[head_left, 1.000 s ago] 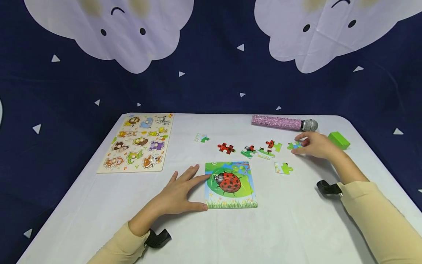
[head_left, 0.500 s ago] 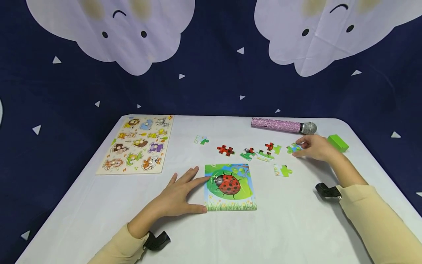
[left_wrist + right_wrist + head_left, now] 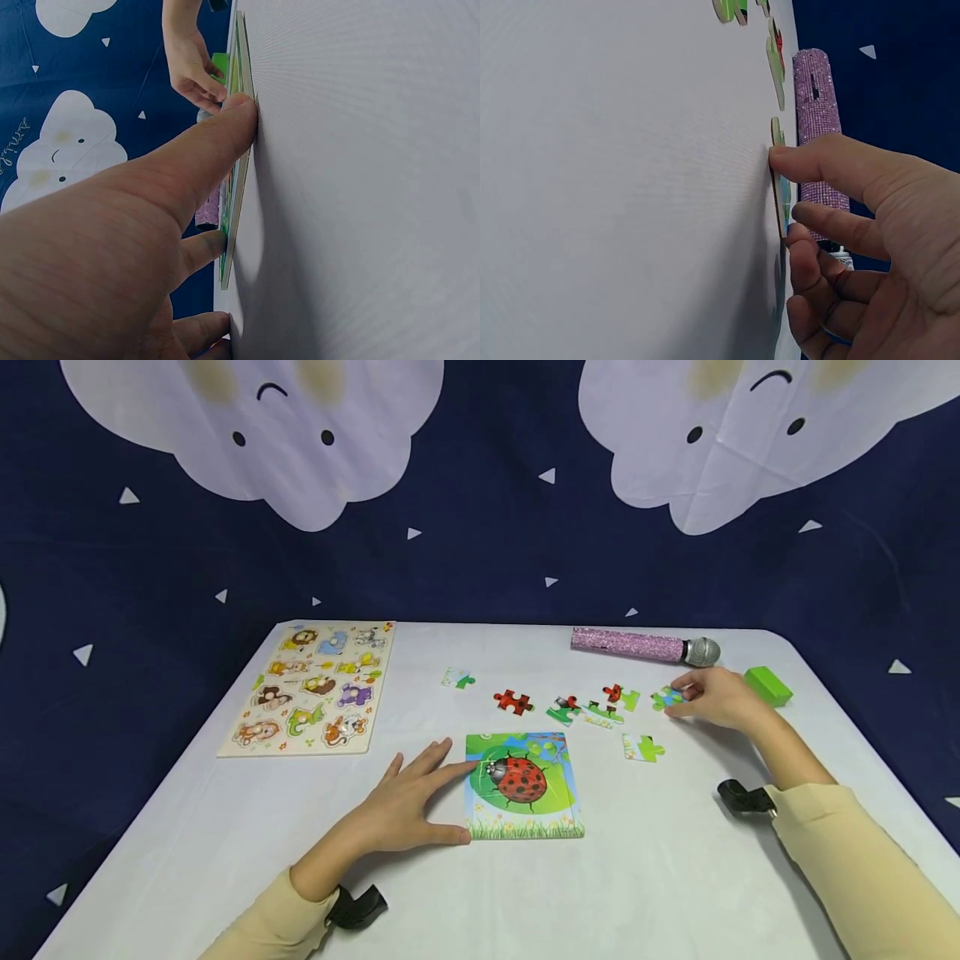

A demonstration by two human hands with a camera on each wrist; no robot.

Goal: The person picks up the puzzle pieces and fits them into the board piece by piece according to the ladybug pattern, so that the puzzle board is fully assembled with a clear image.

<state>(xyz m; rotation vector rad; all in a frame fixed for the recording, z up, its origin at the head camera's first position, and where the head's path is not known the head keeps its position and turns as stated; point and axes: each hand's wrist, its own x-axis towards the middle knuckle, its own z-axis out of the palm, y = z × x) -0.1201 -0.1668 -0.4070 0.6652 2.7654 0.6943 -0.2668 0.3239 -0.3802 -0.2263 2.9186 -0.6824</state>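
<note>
My left hand (image 3: 397, 806) lies with straight, spread fingers at the left edge of a square ladybug puzzle board (image 3: 561, 806), its thumb and index finger touching that edge. In the left wrist view, the thumb (image 3: 217, 135) presses the side of the board. Farther off to the right, my right hand (image 3: 716, 696) pinches a green-and-blue jigsaw piece (image 3: 665, 697) between thumb and index finger. The right wrist view shows this piece (image 3: 785, 199) flat at the table surface, while the other fingers are curled beside it.
Several loose jigsaw pieces lie behind the board, including a red one (image 3: 513, 702) and a green-and-white one (image 3: 642, 747). A glittery pink microphone (image 3: 630, 643) and a green block (image 3: 768, 686) are at the back right. An animal peg puzzle (image 3: 315, 689) sits at the left.
The head view has tilted slightly. My right hand and the jigsaw piece in its pinch have slid a little to the left. The left hand keeps its place at the board.
</note>
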